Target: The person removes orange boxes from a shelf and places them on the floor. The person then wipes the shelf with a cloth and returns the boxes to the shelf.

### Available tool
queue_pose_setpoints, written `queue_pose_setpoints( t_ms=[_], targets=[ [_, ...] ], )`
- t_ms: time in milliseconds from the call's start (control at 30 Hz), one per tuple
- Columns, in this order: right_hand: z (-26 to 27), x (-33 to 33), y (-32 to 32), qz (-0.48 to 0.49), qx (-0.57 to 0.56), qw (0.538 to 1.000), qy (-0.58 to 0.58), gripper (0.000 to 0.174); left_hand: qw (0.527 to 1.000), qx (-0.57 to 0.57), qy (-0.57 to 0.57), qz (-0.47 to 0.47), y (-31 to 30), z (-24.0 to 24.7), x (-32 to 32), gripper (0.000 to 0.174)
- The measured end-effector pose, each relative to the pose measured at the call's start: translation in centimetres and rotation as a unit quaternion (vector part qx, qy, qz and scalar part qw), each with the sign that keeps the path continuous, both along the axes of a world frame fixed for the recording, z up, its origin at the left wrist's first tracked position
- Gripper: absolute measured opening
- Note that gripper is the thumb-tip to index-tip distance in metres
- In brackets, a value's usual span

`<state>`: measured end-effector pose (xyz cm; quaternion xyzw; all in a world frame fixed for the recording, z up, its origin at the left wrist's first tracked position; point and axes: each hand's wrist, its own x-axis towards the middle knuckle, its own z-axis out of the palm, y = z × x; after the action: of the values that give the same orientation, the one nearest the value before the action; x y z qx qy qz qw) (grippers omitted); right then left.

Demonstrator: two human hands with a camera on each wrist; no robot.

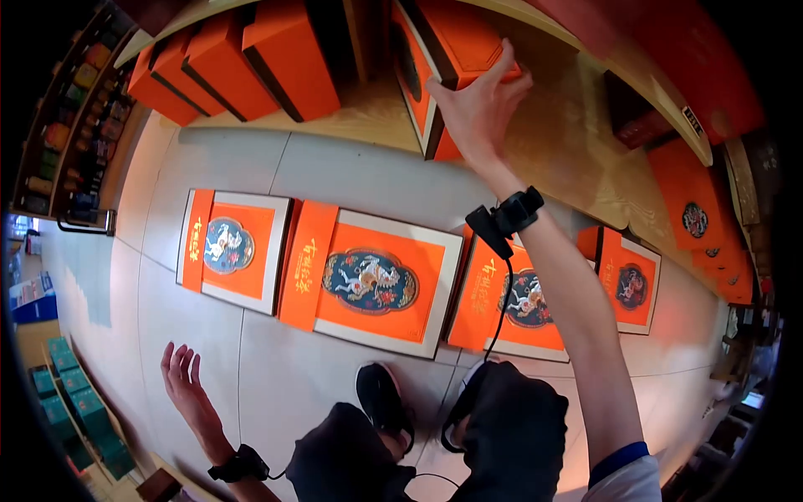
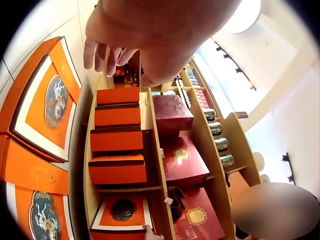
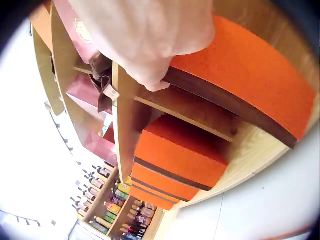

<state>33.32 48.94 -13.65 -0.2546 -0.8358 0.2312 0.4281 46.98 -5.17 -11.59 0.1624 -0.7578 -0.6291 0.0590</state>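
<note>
My right hand grips an orange gift box on the lower wooden shelf, its thumb and fingers spread across the box's end. In the right wrist view the hand covers one corner of that box, whose dark side band shows below. The box's dark round emblem faces up in the left wrist view. My left hand hangs over the floor with loosely bent fingers and nothing in it. Nearest to it lies an orange and cream gift box with a horse medallion.
Several similar boxes lie in a row on the tiled floor, between the shelf and my feet. More orange boxes stand on the shelf behind a wooden divider. Dark red boxes fill the shelf above. Green boxes stand at the left.
</note>
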Motion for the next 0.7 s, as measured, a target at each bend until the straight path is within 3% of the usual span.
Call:
queue_pose_setpoints(
  t_ms=[267, 467, 600, 700],
  targets=[
    [1.7, 1.2, 0.9, 0.039, -0.038, 0.998, -0.023, 0.09, 0.997, 0.001, -0.073, -0.018, -0.8, 7.7, 4.8, 0.045],
    [4.3, 5.8, 0.9, 0.058, -0.104, 0.984, -0.132, 0.086, 0.968, -0.004, -0.211, -0.137, 3.8, 12.0, 5.1, 0.036],
    [5.7, 8.6, 0.5, 0.052, -0.098, 0.979, -0.173, 0.088, 0.943, 0.01, -0.255, -0.213, 8.9, 10.5, 3.5, 0.035],
    [7.5, 10.2, 0.3, 0.045, -0.152, 0.968, -0.197, 0.092, 0.903, 0.103, -0.287, -0.303, 14.1, 5.7, 1.9, 0.036]
  ],
)
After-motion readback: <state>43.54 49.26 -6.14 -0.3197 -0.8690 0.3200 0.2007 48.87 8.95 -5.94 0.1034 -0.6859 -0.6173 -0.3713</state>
